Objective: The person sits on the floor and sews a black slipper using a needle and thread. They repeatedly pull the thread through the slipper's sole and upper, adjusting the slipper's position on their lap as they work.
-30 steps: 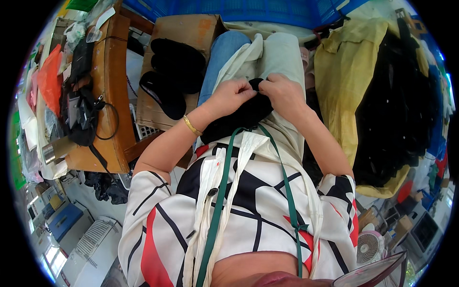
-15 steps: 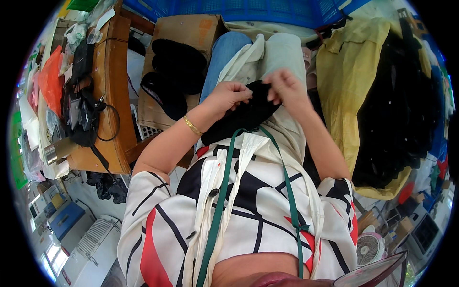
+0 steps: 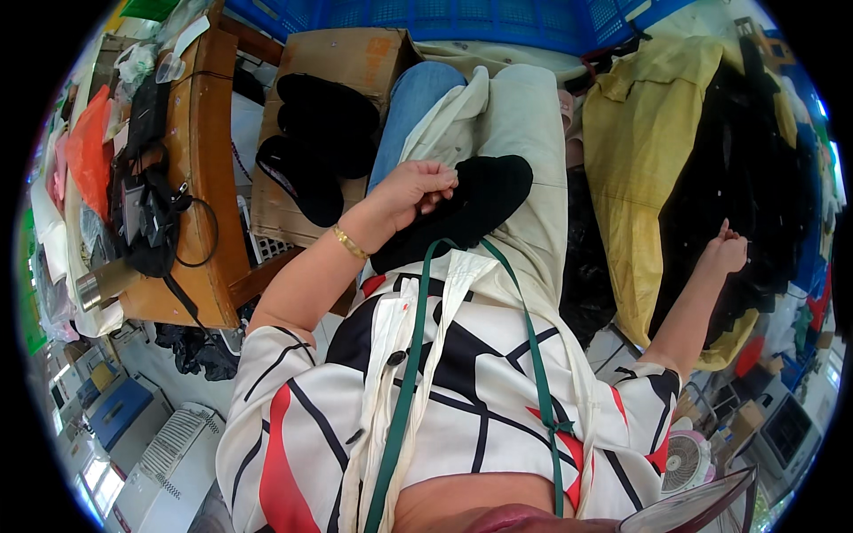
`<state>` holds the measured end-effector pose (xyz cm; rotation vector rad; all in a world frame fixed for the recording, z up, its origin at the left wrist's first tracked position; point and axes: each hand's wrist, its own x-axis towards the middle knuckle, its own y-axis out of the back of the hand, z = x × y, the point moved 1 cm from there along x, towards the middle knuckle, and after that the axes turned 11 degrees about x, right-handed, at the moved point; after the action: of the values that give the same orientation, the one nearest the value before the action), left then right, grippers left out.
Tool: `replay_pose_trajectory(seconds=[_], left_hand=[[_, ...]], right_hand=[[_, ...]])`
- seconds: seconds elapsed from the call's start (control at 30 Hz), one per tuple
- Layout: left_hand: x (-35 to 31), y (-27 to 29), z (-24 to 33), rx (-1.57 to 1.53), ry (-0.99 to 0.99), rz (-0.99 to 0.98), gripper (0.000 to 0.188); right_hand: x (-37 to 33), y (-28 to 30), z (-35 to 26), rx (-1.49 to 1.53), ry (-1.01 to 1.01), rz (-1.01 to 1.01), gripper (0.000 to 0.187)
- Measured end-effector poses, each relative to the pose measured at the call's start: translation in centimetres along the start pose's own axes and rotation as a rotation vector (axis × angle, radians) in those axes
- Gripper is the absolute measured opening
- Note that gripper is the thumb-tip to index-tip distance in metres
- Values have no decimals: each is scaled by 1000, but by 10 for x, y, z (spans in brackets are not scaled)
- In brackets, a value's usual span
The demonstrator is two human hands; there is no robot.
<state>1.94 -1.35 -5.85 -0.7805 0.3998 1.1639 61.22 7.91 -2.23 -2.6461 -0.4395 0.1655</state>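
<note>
A black cloth shoe [image 3: 498, 186] lies across my lap, its rounded toe end to the right. At its upper edge is my left hand [image 3: 425, 188], thumb and forefinger pinched together; anything between them is too small to make out. My right hand [image 3: 729, 252] is stretched far out to the right, in front of a heap of black pieces [image 3: 737, 178] in a yellow sack [image 3: 635, 115]. Its fingers are drawn together, and what they hold, if anything, cannot be made out.
More black shoes [image 3: 329, 111] rest on a cardboard box [image 3: 346, 53] at the left. Beyond them stands a wooden table [image 3: 206, 178] with bags and a cord on it. A blue plastic crate [image 3: 462, 16] is at the far edge. A pink fan [image 3: 686, 457] stands low at the right.
My right hand has left the shoe and swung far out to the right. My left hand stays pinched at the shoe, almost unmoved, and more of the shoe's toe shows.
</note>
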Motion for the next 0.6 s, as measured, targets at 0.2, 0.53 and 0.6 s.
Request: replay_pose_trajectory(seconds=[0.2,0.53,0.6], left_hand=[[-1,-19,17,736,-339,356,30],[9,-40,14,898,-594,503,37],[14,-40,11,833,-612,519,29]], right_hand=[[12,37,9,-9,-59,-32,16],[7,30,-8,40,-96,-142,19],[10,34,-17,42,-126,-157,20]])
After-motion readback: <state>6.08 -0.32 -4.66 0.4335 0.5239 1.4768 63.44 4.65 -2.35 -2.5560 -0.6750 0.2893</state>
